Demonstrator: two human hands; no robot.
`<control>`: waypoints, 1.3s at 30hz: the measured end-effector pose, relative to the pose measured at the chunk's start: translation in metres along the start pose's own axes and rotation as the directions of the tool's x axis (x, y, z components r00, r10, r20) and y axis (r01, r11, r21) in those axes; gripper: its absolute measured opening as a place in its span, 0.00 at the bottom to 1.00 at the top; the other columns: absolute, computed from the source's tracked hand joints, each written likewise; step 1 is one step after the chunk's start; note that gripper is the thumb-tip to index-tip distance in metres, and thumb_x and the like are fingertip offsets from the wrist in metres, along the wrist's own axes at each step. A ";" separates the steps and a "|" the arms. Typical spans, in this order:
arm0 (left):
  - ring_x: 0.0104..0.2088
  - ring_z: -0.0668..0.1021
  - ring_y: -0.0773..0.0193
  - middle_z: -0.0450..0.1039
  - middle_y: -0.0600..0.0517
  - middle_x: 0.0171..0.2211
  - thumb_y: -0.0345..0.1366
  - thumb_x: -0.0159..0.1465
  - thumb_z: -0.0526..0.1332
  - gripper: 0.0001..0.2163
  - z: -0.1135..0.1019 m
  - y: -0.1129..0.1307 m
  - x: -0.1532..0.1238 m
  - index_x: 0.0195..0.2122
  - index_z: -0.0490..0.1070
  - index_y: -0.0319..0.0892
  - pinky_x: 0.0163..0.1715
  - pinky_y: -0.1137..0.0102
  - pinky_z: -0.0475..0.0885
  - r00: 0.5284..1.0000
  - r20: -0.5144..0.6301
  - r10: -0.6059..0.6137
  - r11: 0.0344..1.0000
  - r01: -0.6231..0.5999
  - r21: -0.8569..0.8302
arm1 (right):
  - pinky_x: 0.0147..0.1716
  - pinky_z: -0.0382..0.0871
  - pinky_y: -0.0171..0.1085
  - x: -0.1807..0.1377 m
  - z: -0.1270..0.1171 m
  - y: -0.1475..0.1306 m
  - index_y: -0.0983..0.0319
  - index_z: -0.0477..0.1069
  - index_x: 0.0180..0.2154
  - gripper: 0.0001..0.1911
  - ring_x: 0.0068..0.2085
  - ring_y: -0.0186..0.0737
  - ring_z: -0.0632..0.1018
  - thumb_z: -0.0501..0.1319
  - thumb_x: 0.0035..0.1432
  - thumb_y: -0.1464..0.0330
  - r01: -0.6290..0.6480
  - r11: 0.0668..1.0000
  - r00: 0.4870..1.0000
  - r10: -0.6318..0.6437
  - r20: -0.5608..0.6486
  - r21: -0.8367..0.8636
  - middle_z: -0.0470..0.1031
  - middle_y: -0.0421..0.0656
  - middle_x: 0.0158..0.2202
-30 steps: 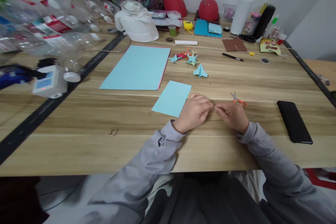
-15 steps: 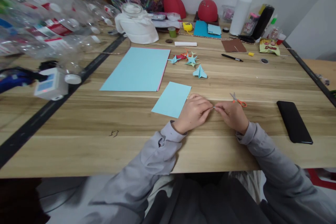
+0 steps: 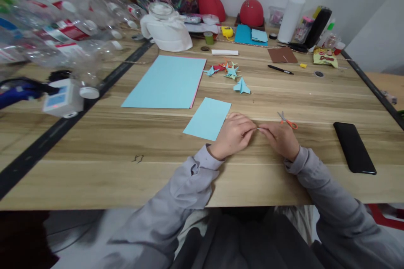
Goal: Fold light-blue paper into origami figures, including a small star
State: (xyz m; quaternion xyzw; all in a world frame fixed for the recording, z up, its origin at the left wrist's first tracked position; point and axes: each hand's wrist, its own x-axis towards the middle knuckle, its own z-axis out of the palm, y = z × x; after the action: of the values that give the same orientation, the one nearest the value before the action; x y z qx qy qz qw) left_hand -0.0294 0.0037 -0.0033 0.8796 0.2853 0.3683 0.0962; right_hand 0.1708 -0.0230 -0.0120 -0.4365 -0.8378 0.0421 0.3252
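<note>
My left hand [image 3: 234,135] and my right hand [image 3: 282,138] meet fingertip to fingertip above the wooden table, both pinched closed. Between them shows a tiny pale sliver [image 3: 259,128], perhaps folded paper; the fingers hide most of it. A small light blue paper sheet [image 3: 206,118] lies flat just left of my left hand, its corner by the knuckles. Behind my right hand rests a pair of scissors [image 3: 288,122] with orange handles, blades apart. Farther back sit a folded blue paper piece [image 3: 242,86] and several small coloured origami figures [image 3: 231,71].
A stack of large blue sheets [image 3: 167,82] lies back left. On the right is a black phone [image 3: 354,148]; a pen [image 3: 280,69] lies behind. Plastic bottles [image 3: 72,29] crowd the left, near a white box-shaped device [image 3: 63,97]. A paper roll [image 3: 291,19] stands at the back.
Both hands keep nearly the same place and pinch, with slightly more of the pale sliver showing between the fingertips. The whole view has shifted a little.
</note>
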 end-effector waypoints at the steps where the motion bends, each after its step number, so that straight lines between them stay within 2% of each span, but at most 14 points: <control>1: 0.33 0.77 0.61 0.79 0.49 0.29 0.33 0.67 0.54 0.11 0.000 0.000 0.000 0.31 0.74 0.42 0.40 0.62 0.67 1.000 -0.014 -0.009 1.000 0.008 -0.004 | 0.37 0.76 0.41 0.000 0.001 0.001 0.60 0.76 0.42 0.12 0.35 0.42 0.82 0.55 0.67 0.64 -0.002 1.000 1.000 0.002 -0.025 0.001 0.82 0.45 0.34; 4: 0.33 0.77 0.61 0.79 0.49 0.28 0.34 0.67 0.54 0.11 -0.001 0.000 0.000 0.31 0.74 0.42 0.40 0.62 0.67 0.999 -0.028 -0.015 1.000 0.015 0.000 | 0.39 0.77 0.42 0.000 0.002 0.002 0.60 0.76 0.45 0.12 0.37 0.43 0.83 0.57 0.66 0.64 -0.003 1.000 0.999 0.003 -0.049 0.001 0.83 0.45 0.36; 7: 0.33 0.77 0.60 0.79 0.49 0.29 0.32 0.67 0.53 0.12 -0.002 0.000 0.000 0.32 0.75 0.42 0.41 0.61 0.67 1.000 0.010 0.002 1.000 -0.002 0.005 | 0.40 0.77 0.43 0.000 0.001 0.001 0.59 0.77 0.42 0.12 0.38 0.43 0.82 0.55 0.67 0.65 0.003 1.000 1.000 -0.003 0.000 0.005 0.83 0.46 0.37; 10: 0.33 0.77 0.60 0.79 0.49 0.29 0.30 0.66 0.52 0.12 -0.001 0.000 0.000 0.32 0.75 0.42 0.41 0.61 0.67 0.999 0.034 0.029 1.000 -0.030 0.004 | 0.38 0.76 0.41 0.000 0.000 0.000 0.59 0.77 0.38 0.14 0.35 0.42 0.82 0.53 0.68 0.66 0.020 1.000 0.998 -0.021 0.057 0.017 0.82 0.46 0.34; 14: 0.32 0.77 0.61 0.79 0.50 0.28 0.30 0.65 0.54 0.11 0.001 0.001 0.000 0.30 0.75 0.42 0.41 0.61 0.68 0.999 -0.010 0.033 0.999 -0.033 -0.031 | 0.36 0.75 0.39 0.000 -0.001 -0.002 0.60 0.77 0.36 0.14 0.34 0.41 0.82 0.54 0.68 0.67 0.031 0.999 0.999 -0.032 0.039 0.031 0.82 0.45 0.32; 18: 0.37 0.80 0.59 0.81 0.47 0.34 0.36 0.65 0.60 0.07 -0.001 0.003 0.000 0.36 0.77 0.42 0.42 0.62 0.72 0.989 -0.115 -0.088 0.982 0.067 -0.179 | 0.37 0.76 0.38 0.003 -0.003 -0.001 0.60 0.78 0.36 0.13 0.35 0.41 0.82 0.55 0.67 0.66 -0.024 0.998 0.999 0.027 -0.045 0.059 0.83 0.44 0.33; 21: 0.41 0.81 0.58 0.81 0.44 0.41 0.38 0.62 0.65 0.10 -0.003 0.003 0.000 0.42 0.78 0.41 0.43 0.63 0.75 0.970 -0.129 -0.205 0.946 0.163 -0.279 | 0.39 0.76 0.38 0.004 -0.006 0.000 0.59 0.78 0.36 0.12 0.36 0.41 0.82 0.55 0.66 0.67 -0.108 0.992 0.988 0.115 -0.104 0.070 0.83 0.44 0.33; 24: 0.38 0.82 0.59 0.82 0.46 0.38 0.37 0.60 0.66 0.08 -0.004 0.001 0.001 0.39 0.79 0.41 0.41 0.64 0.77 0.951 -0.138 -0.278 0.915 0.218 -0.340 | 0.38 0.76 0.38 0.005 -0.009 -0.002 0.59 0.78 0.36 0.11 0.35 0.41 0.82 0.56 0.65 0.67 -0.129 0.988 0.979 0.140 -0.146 0.083 0.83 0.43 0.33; 27: 0.35 0.82 0.61 0.82 0.47 0.35 0.35 0.60 0.66 0.05 -0.001 0.001 0.001 0.36 0.79 0.41 0.39 0.66 0.77 0.932 -0.158 -0.326 0.889 0.245 -0.387 | 0.41 0.77 0.41 0.005 -0.009 -0.005 0.58 0.77 0.41 0.10 0.39 0.43 0.83 0.58 0.65 0.65 -0.082 0.993 0.982 0.095 -0.161 0.082 0.83 0.45 0.38; 30: 0.33 0.82 0.62 0.82 0.48 0.33 0.34 0.60 0.67 0.04 0.002 0.003 0.000 0.33 0.80 0.41 0.37 0.67 0.78 0.928 -0.138 -0.346 0.869 0.261 -0.421 | 0.46 0.76 0.44 0.005 -0.006 -0.007 0.59 0.75 0.47 0.13 0.45 0.46 0.81 0.59 0.65 0.62 0.015 0.997 0.990 -0.006 -0.138 0.070 0.82 0.48 0.43; 32: 0.32 0.82 0.63 0.82 0.48 0.32 0.35 0.60 0.67 0.04 0.004 0.004 -0.001 0.33 0.80 0.40 0.35 0.69 0.78 0.931 -0.112 -0.348 0.858 0.268 -0.439 | 0.45 0.76 0.45 0.005 -0.005 -0.007 0.59 0.76 0.46 0.12 0.44 0.45 0.81 0.58 0.66 0.63 0.057 0.996 0.994 -0.049 -0.101 0.072 0.82 0.48 0.42; 35: 0.32 0.82 0.62 0.82 0.48 0.31 0.34 0.59 0.67 0.04 0.005 0.005 -0.001 0.32 0.80 0.40 0.35 0.69 0.78 0.929 -0.070 -0.364 0.833 0.291 -0.471 | 0.42 0.76 0.43 0.005 -0.005 -0.006 0.58 0.78 0.41 0.12 0.40 0.43 0.81 0.56 0.67 0.64 0.043 0.995 0.998 -0.039 -0.045 0.087 0.82 0.45 0.37; 39: 0.33 0.83 0.61 0.83 0.48 0.32 0.35 0.56 0.70 0.05 0.004 0.005 0.000 0.32 0.81 0.40 0.36 0.67 0.79 0.909 -0.029 -0.415 0.790 0.345 -0.507 | 0.40 0.74 0.40 0.006 -0.009 -0.007 0.58 0.78 0.36 0.14 0.36 0.40 0.81 0.54 0.68 0.64 0.031 0.997 0.998 -0.028 -0.048 0.076 0.82 0.43 0.33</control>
State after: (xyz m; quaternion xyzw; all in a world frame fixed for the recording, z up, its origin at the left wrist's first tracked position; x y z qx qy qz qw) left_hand -0.0246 -0.0007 -0.0040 0.7226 0.3594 0.4616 0.3683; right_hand 0.1689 -0.0248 0.0005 -0.4122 -0.8340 0.0592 0.3621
